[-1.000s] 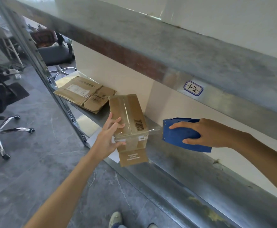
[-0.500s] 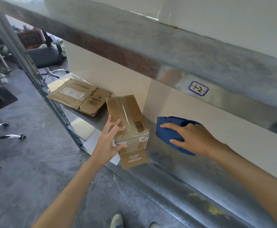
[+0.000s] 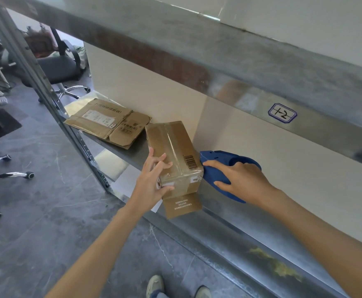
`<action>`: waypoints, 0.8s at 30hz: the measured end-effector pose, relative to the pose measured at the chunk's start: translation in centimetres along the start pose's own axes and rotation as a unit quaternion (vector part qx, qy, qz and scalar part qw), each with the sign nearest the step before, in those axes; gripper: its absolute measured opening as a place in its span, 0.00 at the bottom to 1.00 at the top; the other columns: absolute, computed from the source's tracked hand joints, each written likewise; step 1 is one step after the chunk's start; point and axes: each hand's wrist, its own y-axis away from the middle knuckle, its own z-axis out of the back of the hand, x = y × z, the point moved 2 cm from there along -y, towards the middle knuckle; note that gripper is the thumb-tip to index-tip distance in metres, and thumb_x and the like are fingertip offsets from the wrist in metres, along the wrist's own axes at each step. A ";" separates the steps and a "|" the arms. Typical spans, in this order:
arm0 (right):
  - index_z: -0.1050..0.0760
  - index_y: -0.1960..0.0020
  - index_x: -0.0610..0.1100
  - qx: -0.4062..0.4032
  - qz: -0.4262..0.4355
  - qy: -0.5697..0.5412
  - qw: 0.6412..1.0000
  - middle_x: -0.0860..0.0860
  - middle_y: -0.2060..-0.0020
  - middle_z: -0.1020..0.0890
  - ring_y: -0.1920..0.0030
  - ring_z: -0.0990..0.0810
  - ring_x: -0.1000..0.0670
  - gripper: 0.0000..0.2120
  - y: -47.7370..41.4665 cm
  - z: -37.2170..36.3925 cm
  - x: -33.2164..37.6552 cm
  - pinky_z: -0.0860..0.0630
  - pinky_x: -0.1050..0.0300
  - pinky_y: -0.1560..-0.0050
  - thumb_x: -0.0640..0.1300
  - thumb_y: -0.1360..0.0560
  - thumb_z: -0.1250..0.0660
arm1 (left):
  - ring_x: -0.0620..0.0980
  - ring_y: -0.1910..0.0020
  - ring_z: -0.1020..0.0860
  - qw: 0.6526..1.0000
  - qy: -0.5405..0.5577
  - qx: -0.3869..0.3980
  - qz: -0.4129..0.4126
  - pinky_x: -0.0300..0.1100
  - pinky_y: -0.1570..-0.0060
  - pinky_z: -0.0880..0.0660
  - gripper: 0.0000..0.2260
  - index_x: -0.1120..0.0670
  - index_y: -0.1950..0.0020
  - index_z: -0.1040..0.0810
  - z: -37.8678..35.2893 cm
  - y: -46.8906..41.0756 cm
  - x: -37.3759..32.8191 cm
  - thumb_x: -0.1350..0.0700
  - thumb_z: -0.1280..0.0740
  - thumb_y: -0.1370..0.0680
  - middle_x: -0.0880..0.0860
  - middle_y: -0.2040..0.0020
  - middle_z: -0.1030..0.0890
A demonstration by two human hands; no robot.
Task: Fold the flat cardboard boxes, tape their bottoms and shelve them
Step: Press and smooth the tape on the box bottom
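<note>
Closer now than a second ago, the blue plastic tape dispenser has travelled leftward along the shelf, and its nose touches the right near corner of the folded brown cardboard box; earlier a gap lay between them with a strip of tape stretched across.

Head view: the right hand lies over the dispenser and grips it, index finger stretched along its side toward the box. The left hand holds the box at its near left corner, fingers spread on the top face and thumb across the near end. The box sits on the grey metal shelf by the front edge, with clear tape running down its top seam, a barcode near the right edge, and one printed flap hanging down past the shelf lip. Further left on the same shelf lie flat brown cardboard boxes, well apart from both hands. On the upper shelf beam is a white label with a blue border. Beyond the shelf post stands a black office chair on the grey floor, and two shoes show at the bottom edge.
</note>
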 end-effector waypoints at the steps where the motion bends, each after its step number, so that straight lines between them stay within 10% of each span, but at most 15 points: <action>1: 0.47 0.23 0.63 0.001 -0.001 -0.003 1.000 0.52 0.72 0.31 0.74 0.33 0.54 0.26 -0.1 -0.1 -0.1 0.28 0.56 0.68 0.56 0.18 0.43 | 0.40 0.21 0.55 1.000 0.002 0.001 0.002 0.45 0.34 0.32 0.24 0.55 0.38 0.24 0.0 0.0 0.0 0.56 0.20 0.31 0.46 0.30 0.33; 13: 0.43 0.25 0.61 0.009 -0.032 -0.110 0.993 0.48 0.58 0.21 0.62 0.22 0.47 0.26 -2.9 -2.2 -0.5 0.22 0.49 0.60 0.57 0.20 0.38 | 0.47 0.20 0.53 1.000 -0.026 0.011 0.007 0.45 0.33 0.33 0.26 0.53 0.38 0.25 0.1 -0.2 -0.2 0.55 0.20 0.32 0.48 0.28 0.33; 24: 0.42 0.25 0.62 -0.019 -0.078 -0.191 0.978 0.50 0.71 0.24 0.75 0.28 0.52 0.27 -0.2 -10.7 -4.9 0.22 0.46 0.64 0.58 0.21 0.37 | 0.41 0.20 0.54 1.000 -0.018 0.004 -0.007 0.27 0.33 0.41 0.25 0.55 0.37 0.25 0.3 -0.1 -0.2 0.54 0.22 0.31 0.45 0.29 0.34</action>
